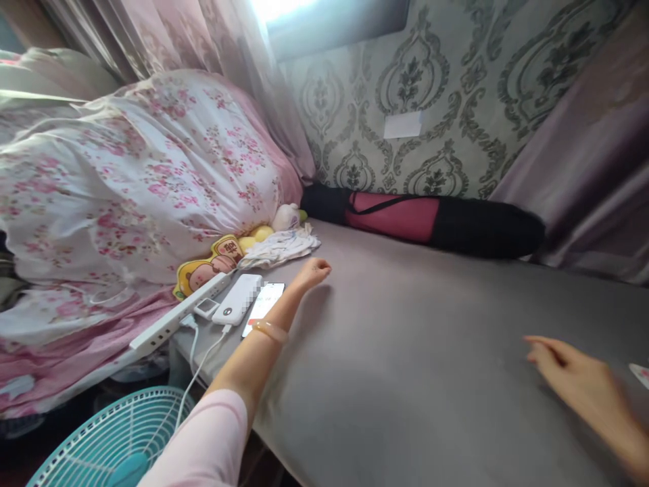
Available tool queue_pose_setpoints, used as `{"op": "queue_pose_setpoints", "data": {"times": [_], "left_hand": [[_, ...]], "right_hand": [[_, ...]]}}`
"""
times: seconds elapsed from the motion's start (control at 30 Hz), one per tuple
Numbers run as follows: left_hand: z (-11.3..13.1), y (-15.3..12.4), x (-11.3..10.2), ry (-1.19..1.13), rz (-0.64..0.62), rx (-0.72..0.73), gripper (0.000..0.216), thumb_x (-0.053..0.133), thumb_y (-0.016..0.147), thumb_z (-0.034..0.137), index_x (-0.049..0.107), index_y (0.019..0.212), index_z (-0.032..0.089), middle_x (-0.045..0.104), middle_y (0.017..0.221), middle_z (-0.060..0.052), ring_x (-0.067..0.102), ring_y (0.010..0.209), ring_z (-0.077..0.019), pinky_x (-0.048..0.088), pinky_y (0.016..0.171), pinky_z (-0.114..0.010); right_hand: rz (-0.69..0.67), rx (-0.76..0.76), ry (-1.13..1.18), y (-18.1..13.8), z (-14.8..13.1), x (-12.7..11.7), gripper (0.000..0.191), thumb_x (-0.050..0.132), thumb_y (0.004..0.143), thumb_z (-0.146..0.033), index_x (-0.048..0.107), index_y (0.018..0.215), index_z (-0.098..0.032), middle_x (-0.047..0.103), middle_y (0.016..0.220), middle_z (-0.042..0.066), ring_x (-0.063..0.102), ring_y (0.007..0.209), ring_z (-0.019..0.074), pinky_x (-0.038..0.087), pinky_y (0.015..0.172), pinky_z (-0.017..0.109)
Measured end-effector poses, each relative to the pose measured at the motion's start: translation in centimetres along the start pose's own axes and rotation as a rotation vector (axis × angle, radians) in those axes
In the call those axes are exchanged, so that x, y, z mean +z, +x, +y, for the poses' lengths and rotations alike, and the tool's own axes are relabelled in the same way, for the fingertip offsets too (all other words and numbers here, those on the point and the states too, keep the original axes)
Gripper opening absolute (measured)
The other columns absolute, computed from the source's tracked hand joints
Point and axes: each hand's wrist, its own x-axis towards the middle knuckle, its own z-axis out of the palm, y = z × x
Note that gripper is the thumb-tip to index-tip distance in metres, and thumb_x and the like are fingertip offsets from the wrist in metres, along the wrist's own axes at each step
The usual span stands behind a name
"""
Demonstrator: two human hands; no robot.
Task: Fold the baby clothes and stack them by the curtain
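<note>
My left hand (315, 272) is stretched out over the grey-covered surface (405, 325), its fingers curled in with nothing visible in them. A pale bangle (270, 331) circles that wrist. Beneath and beside the forearm lies a phone (263, 306) with a lit screen, partly covered by the arm. Left of the phone is a white power bank (237, 301) with a cable plugged in. My right hand (570, 375) hovers at the right, slightly blurred, fingers loosely bent with thumb and fingertip a little apart. Nothing shows in it. Close to it, a white card-like thing (639, 373) is cut off by the edge.
A white power strip (177, 316) runs along the left edge beside a small white device (205, 308). Behind are a crumpled cloth (278, 247) and a yellow plush (210, 267). A black-and-red long bag (395, 216) lies by the wall. A teal fan (116, 439) stands lower left.
</note>
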Motion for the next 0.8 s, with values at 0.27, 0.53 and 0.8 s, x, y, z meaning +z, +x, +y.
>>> {"op": "queue_pose_setpoints", "data": {"times": [0.27, 0.53, 0.8], "left_hand": [[-4.8, 2.3, -9.1, 0.435, 0.318, -0.064, 0.021, 0.067, 0.069, 0.017, 0.068, 0.090, 0.015, 0.065, 0.111, -0.017, 0.045, 0.121, -0.0367, 0.034, 0.102, -0.044], [-7.7, 3.2, -12.9, 0.546, 0.314, -0.192, 0.016, 0.066, 0.068, 0.024, 0.067, 0.082, 0.016, 0.068, 0.096, -0.013, 0.059, 0.100, -0.0333, 0.045, 0.086, -0.039], [-4.6, 6.2, -15.6, 0.495, 0.537, -0.124, 0.025, 0.047, 0.083, 0.027, 0.063, 0.097, 0.014, 0.067, 0.095, -0.010, 0.060, 0.093, -0.0237, 0.045, 0.081, -0.033]], "right_hand": [[-0.255, -0.255, 0.064, -0.4, -8.7, 6.8, 0.039, 0.044, 0.075, -0.044, 0.074, 0.099, -0.035, 0.073, 0.086, 0.009, 0.068, 0.086, 0.0284, 0.051, 0.079, 0.040], [-0.337, -0.284, -0.036, 0.5, -10.5, 8.0, 0.034, 0.042, 0.084, -0.032, 0.073, 0.093, -0.020, 0.074, 0.090, 0.009, 0.067, 0.083, 0.0234, 0.046, 0.074, 0.031], [-0.319, -0.216, -0.040, 0.5, -10.4, 8.4, 0.031, 0.040, 0.088, -0.031, 0.069, 0.094, -0.021, 0.072, 0.096, 0.008, 0.065, 0.087, 0.0241, 0.044, 0.074, 0.031]]}}
